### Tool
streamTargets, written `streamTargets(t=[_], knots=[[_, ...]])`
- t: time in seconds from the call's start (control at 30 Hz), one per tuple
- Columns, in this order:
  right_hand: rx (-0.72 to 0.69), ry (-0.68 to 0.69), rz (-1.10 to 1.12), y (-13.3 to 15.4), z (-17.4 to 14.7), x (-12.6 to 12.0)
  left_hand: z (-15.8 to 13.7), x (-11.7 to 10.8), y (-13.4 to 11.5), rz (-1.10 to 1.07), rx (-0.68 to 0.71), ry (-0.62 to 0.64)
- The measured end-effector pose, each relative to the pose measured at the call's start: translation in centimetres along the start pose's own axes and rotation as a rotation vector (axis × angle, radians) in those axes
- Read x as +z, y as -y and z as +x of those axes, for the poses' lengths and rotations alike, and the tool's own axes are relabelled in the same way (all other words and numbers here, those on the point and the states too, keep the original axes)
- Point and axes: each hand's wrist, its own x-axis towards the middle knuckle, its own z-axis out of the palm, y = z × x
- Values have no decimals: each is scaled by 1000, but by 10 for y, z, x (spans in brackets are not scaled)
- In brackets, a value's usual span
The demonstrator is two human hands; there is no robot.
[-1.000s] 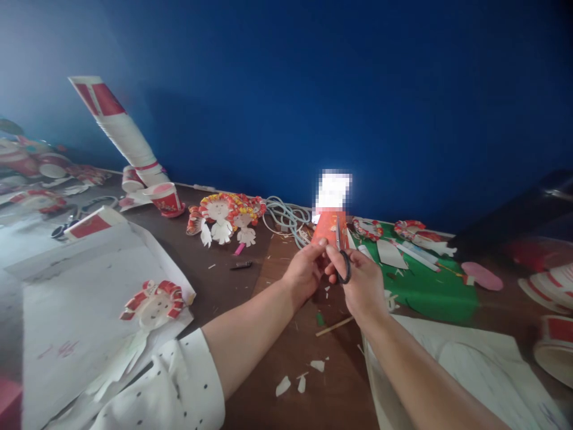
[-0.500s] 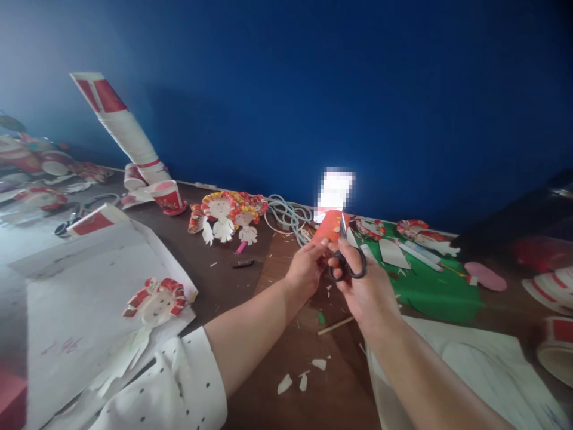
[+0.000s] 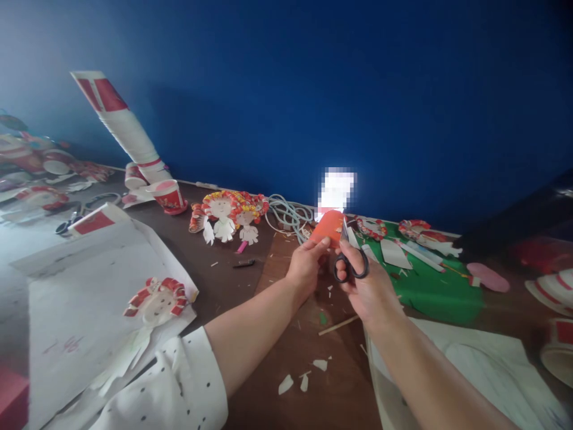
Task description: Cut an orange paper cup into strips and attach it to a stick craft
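Observation:
My left hand point(image 3: 306, 265) pinches a piece of orange paper point(image 3: 329, 227) between thumb and fingers, just above the middle of the table. Black-handled scissors point(image 3: 351, 266) are in my right hand point(image 3: 369, 289), with thumb and fingers through the loops. Their blades point away from me along the right edge of the orange paper; whether they bite into it I cannot tell. Below my hands, white paper scraps point(image 3: 285, 384) and a thin wooden stick point(image 3: 338, 325) lie on the brown table point(image 3: 322, 400).
Paper-cup figures point(image 3: 222, 210) and coiled pale cables point(image 3: 289, 215) sit along the blue wall point(image 3: 250, 89). A tall stack of paper cups point(image 3: 129, 131) leans at left beside a large white sheet point(image 3: 85, 286). Green paper point(image 3: 434, 295) with pens lies on the right.
The scissors and my right hand have shifted slightly right, away from my left hand. More of the orange paper shows between them.

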Motion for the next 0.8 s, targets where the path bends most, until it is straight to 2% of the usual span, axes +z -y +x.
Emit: streamTargets(t=[0.13,0.47,0.67,0.8], knots=[[8,1,-33,0,-1,0,0,0,-1,44,61,4],[-38,-20,-87,1,5,-4,3,0,-1,28,60,-27],[-30,48,51,-1,7,-5,3,-1,1,34,36,5],[71,100,239,4,11,-8,2,1,-1,24,49,-35]])
